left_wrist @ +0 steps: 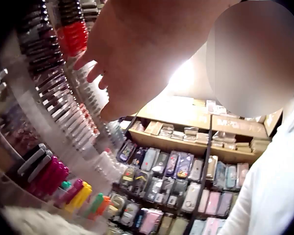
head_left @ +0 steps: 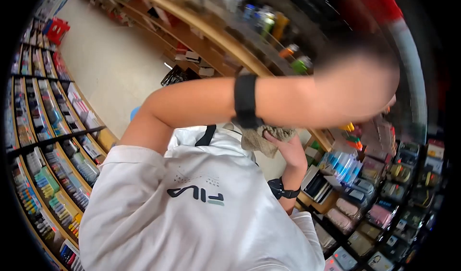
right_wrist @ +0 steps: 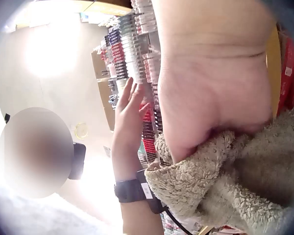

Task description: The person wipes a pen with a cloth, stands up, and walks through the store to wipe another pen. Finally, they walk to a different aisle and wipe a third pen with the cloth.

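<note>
Grips a fluffy cloth (right_wrist: pixel 196 181) in the right hand (right_wrist: pixel 218 93), thumb pressed on it and most fingertips buried in the folds, so can't tell exactly how those sit. Holds the gray-brown bundle out in front of the white shirt (head_left: pixel 201 235), partly behind the left forearm in the head view. Has the left hand (right_wrist: pixel 129 115) out empty, fingers mostly straight and a bit spread, right by some rows of pens (left_wrist: pixel 68 107). Can't tell if actually touching any, plus pretty blurry there from the head camera. Wears a black band (head_left: pixel 246 100) on the left wrist and a black strap (head_left: pixel 284 189) on the right. Further out, shows bright markers (left_wrist: pixel 49 176) near the pens, packaged cases (left_wrist: pixel 154 188) in rows, then pen shelves (head_left: pixel 48 184) curving along the other side, with a red basket (head_left: pixel 58 30) past the pale floor (head_left: pixel 108 55).
</note>
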`<state>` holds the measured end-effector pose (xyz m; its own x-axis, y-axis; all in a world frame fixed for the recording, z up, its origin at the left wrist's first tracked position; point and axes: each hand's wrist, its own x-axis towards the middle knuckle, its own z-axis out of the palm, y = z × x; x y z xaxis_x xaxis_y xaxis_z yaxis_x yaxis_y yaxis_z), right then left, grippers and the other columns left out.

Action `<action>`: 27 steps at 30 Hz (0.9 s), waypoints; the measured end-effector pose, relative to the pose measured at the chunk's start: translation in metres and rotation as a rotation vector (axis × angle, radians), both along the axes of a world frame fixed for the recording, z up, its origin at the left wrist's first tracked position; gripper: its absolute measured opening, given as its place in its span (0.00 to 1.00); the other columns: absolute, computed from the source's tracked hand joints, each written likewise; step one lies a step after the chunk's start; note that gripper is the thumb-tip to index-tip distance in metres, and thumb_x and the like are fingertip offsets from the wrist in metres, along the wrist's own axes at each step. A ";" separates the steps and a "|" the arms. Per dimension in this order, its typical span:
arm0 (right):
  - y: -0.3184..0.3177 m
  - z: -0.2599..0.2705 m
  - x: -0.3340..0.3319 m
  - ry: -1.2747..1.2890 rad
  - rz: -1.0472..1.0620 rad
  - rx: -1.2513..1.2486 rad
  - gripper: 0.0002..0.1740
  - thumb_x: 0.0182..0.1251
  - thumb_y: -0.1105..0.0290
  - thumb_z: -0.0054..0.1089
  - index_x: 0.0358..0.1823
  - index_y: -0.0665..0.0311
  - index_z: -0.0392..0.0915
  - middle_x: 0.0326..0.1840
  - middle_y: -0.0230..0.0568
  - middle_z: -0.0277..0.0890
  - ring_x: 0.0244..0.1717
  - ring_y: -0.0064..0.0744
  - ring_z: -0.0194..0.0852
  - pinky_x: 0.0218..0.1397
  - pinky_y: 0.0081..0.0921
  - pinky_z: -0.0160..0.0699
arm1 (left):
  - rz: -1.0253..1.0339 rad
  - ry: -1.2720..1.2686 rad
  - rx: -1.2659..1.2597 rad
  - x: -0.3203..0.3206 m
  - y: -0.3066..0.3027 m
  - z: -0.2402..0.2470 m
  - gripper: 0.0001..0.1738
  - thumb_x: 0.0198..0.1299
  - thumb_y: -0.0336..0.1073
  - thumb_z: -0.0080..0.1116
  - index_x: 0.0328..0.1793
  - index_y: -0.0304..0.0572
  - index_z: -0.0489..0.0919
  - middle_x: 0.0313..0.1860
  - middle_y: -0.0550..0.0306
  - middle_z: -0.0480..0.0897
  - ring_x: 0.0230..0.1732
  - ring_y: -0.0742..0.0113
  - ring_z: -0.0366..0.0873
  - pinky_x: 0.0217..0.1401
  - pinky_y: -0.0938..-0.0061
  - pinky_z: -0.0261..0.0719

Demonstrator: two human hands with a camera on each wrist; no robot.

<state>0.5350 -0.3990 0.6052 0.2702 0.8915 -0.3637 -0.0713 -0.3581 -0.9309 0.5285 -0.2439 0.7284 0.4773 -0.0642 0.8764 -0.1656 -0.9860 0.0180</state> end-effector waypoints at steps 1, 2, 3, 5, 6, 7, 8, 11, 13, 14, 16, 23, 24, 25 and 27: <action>-0.004 -0.023 -0.002 -0.192 0.071 0.059 0.24 0.60 0.75 0.65 0.58 0.68 0.70 0.54 0.34 0.75 0.55 0.26 0.70 0.60 0.25 0.69 | 0.052 0.006 0.073 -0.017 0.001 0.001 0.17 0.37 0.41 0.61 0.35 0.43 0.80 0.40 0.55 0.78 0.45 0.56 0.76 0.41 0.64 0.76; -0.003 -0.032 -0.006 -0.174 0.046 0.002 0.24 0.60 0.75 0.65 0.58 0.68 0.71 0.53 0.34 0.75 0.54 0.26 0.70 0.60 0.25 0.69 | -0.012 -0.118 0.020 -0.038 0.001 -0.010 0.24 0.37 0.41 0.61 0.44 0.39 0.80 0.47 0.49 0.78 0.51 0.53 0.74 0.49 0.60 0.74; 0.002 -0.039 -0.013 -0.131 0.015 -0.058 0.23 0.61 0.74 0.65 0.57 0.68 0.71 0.53 0.34 0.75 0.54 0.26 0.71 0.59 0.25 0.69 | -0.084 -0.035 -0.046 -0.064 0.003 -0.014 0.25 0.40 0.40 0.61 0.47 0.38 0.79 0.51 0.47 0.77 0.54 0.53 0.73 0.54 0.58 0.72; 0.017 -0.054 -0.022 -0.057 -0.054 -0.165 0.22 0.62 0.73 0.64 0.57 0.68 0.72 0.53 0.34 0.75 0.54 0.25 0.71 0.59 0.24 0.69 | -0.206 0.098 -0.163 -0.111 0.012 -0.032 0.25 0.44 0.39 0.61 0.50 0.38 0.77 0.55 0.46 0.76 0.57 0.54 0.73 0.57 0.60 0.71; 0.025 -0.061 -0.026 -0.031 -0.080 -0.217 0.21 0.62 0.73 0.63 0.56 0.68 0.72 0.52 0.34 0.76 0.53 0.25 0.71 0.58 0.24 0.69 | -0.396 0.352 -0.305 -0.141 0.028 -0.039 0.20 0.47 0.40 0.60 0.47 0.38 0.78 0.54 0.48 0.76 0.56 0.56 0.74 0.55 0.64 0.72; 0.036 -0.067 -0.033 -0.004 -0.106 -0.262 0.21 0.63 0.72 0.63 0.56 0.68 0.72 0.52 0.34 0.76 0.53 0.25 0.71 0.58 0.24 0.69 | -0.391 0.383 -0.417 -0.157 0.035 -0.063 0.17 0.53 0.42 0.57 0.45 0.39 0.77 0.51 0.49 0.78 0.53 0.57 0.76 0.52 0.64 0.74; 0.051 -0.074 -0.039 0.009 -0.100 -0.298 0.20 0.63 0.72 0.63 0.56 0.68 0.72 0.52 0.34 0.76 0.53 0.25 0.71 0.58 0.24 0.69 | -0.362 0.524 -0.549 -0.177 0.050 -0.084 0.16 0.55 0.42 0.57 0.45 0.40 0.77 0.49 0.49 0.79 0.51 0.56 0.77 0.51 0.63 0.74; 0.104 -0.090 -0.066 -0.001 0.071 -0.327 0.18 0.65 0.69 0.60 0.54 0.68 0.74 0.51 0.33 0.77 0.51 0.23 0.72 0.56 0.23 0.70 | -0.170 0.854 -0.999 -0.233 0.093 -0.161 0.19 0.60 0.45 0.54 0.51 0.41 0.77 0.44 0.46 0.80 0.47 0.47 0.78 0.49 0.58 0.77; 0.138 -0.118 -0.079 0.016 0.208 -0.355 0.16 0.66 0.68 0.59 0.51 0.68 0.76 0.49 0.32 0.78 0.48 0.20 0.72 0.52 0.21 0.70 | 0.056 1.034 -1.192 -0.263 0.110 -0.234 0.21 0.61 0.46 0.54 0.53 0.39 0.77 0.47 0.43 0.81 0.51 0.45 0.77 0.53 0.58 0.75; 0.152 -0.136 -0.085 0.021 0.253 -0.411 0.16 0.66 0.68 0.59 0.51 0.68 0.76 0.48 0.32 0.78 0.48 0.20 0.72 0.52 0.22 0.70 | 0.193 1.004 -1.287 -0.278 0.114 -0.265 0.21 0.60 0.46 0.54 0.51 0.37 0.78 0.45 0.41 0.82 0.49 0.43 0.78 0.52 0.56 0.75; 0.178 -0.173 -0.100 0.032 0.346 -0.525 0.16 0.66 0.68 0.60 0.51 0.68 0.76 0.48 0.32 0.78 0.48 0.21 0.72 0.52 0.22 0.70 | 0.346 0.898 -1.519 -0.303 0.113 -0.335 0.20 0.61 0.46 0.53 0.49 0.35 0.78 0.38 0.41 0.83 0.42 0.42 0.80 0.47 0.58 0.77; 0.236 -0.430 -0.127 -0.080 0.654 -0.783 0.21 0.59 0.66 0.60 0.50 0.72 0.76 0.47 0.46 0.79 0.46 0.34 0.76 0.52 0.29 0.72 | 0.709 0.681 -2.074 -0.337 0.084 -0.535 0.19 0.60 0.44 0.51 0.50 0.37 0.78 0.37 0.37 0.82 0.41 0.43 0.80 0.46 0.58 0.76; 0.243 -0.458 -0.131 -0.073 0.649 -0.754 0.21 0.58 0.65 0.60 0.50 0.73 0.75 0.47 0.49 0.79 0.47 0.37 0.77 0.52 0.30 0.72 | 0.798 0.647 -2.129 -0.334 0.081 -0.562 0.20 0.61 0.45 0.50 0.51 0.38 0.78 0.38 0.35 0.82 0.42 0.41 0.80 0.48 0.56 0.76; 0.251 -0.491 -0.135 -0.064 0.644 -0.722 0.22 0.57 0.65 0.60 0.50 0.73 0.75 0.48 0.51 0.79 0.47 0.40 0.77 0.51 0.32 0.73 | 0.839 0.679 -2.112 -0.337 0.079 -0.591 0.21 0.60 0.44 0.49 0.51 0.35 0.77 0.38 0.32 0.81 0.42 0.39 0.79 0.48 0.54 0.76; 0.266 -0.557 -0.139 -0.195 0.686 -0.725 0.19 0.61 0.67 0.55 0.51 0.70 0.76 0.47 0.43 0.79 0.46 0.35 0.77 0.49 0.28 0.73 | 0.969 0.610 -2.037 -0.337 0.084 -0.659 0.21 0.60 0.43 0.48 0.50 0.33 0.76 0.38 0.32 0.81 0.43 0.38 0.79 0.49 0.52 0.76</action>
<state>0.3961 -0.1328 0.0479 -0.1037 0.4586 -0.8826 0.4917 -0.7477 -0.4463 0.1918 -0.1602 0.0697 -0.0443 0.7071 -0.7057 0.5687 0.5986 0.5641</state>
